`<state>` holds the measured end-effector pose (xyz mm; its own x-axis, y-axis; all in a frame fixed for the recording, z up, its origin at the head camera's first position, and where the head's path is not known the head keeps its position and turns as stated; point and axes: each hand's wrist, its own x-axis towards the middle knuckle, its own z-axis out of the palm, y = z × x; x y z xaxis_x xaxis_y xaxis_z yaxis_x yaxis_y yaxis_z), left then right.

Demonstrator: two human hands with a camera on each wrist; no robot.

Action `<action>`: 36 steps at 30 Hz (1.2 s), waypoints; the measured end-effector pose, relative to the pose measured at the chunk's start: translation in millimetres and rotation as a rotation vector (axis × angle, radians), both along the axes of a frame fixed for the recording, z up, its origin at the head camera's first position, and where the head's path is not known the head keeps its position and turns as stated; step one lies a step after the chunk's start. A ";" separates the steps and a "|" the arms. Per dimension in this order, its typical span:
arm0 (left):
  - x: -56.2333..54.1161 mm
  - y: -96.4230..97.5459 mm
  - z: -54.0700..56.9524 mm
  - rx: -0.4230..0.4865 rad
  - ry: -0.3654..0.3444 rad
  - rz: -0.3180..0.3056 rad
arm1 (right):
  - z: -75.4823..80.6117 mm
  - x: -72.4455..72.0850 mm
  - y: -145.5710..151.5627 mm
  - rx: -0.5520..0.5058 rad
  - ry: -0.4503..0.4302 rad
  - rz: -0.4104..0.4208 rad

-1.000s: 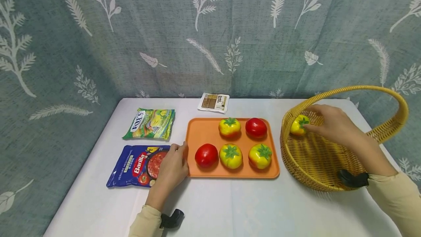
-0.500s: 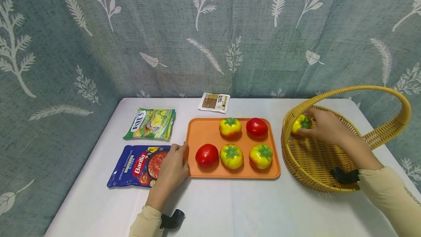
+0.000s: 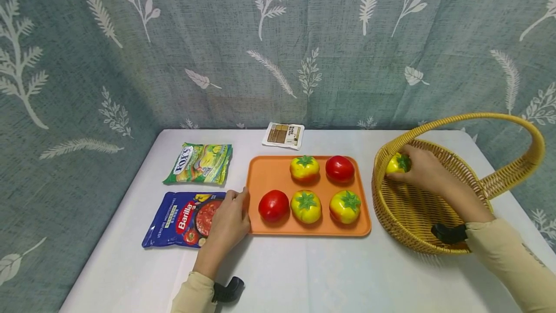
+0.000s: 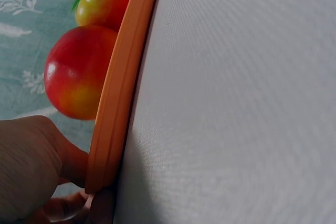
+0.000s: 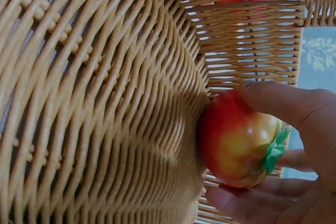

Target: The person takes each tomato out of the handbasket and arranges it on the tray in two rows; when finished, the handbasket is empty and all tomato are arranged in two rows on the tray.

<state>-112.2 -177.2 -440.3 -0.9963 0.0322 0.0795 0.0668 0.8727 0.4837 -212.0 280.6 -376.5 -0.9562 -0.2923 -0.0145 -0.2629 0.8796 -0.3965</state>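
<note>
My right hand is inside the wicker basket and holds a yellow-and-red toy tomato with a green leafy top. In the right wrist view the thumb lies on one side of it and the fingers on the other; the tomato touches the woven basket. My left hand pinches the left edge of the orange tray, thumb and fingers on either side of the rim in the left wrist view. On the tray sit several toy tomatoes, including a plain red one and a yellow one with leaves.
Left of the tray lie a green Fox's candy bag and a blue Barilla pouch, partly behind my left hand. A small white-and-brown packet is behind the tray. The basket's handle arches over my right arm.
My right hand has shifted slightly left inside the basket and closed more around the toy tomato, covering more of it. My left hand stays at the tray's edge.
</note>
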 end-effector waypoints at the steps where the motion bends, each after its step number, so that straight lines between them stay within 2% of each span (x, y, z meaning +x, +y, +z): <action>1: -0.2 0.0 -0.1 0.001 0.000 0.000 | -0.5 0.2 -0.2 0.001 0.007 -0.002; 10: 0.0 -0.1 -0.9 0.000 -0.013 0.004 | -1.0 5.0 1.2 0.002 0.072 -0.034; 21: -0.8 0.5 0.7 0.007 -0.043 0.011 | 4.5 14.3 6.7 -0.046 0.134 -0.037; 26: -0.8 1.6 0.2 0.007 -0.037 0.009 | 14.0 19.1 7.9 -0.023 0.176 -0.019; 36: -0.4 1.2 1.0 0.008 -0.025 0.004 | 36.3 34.2 0.1 -0.010 0.175 -0.042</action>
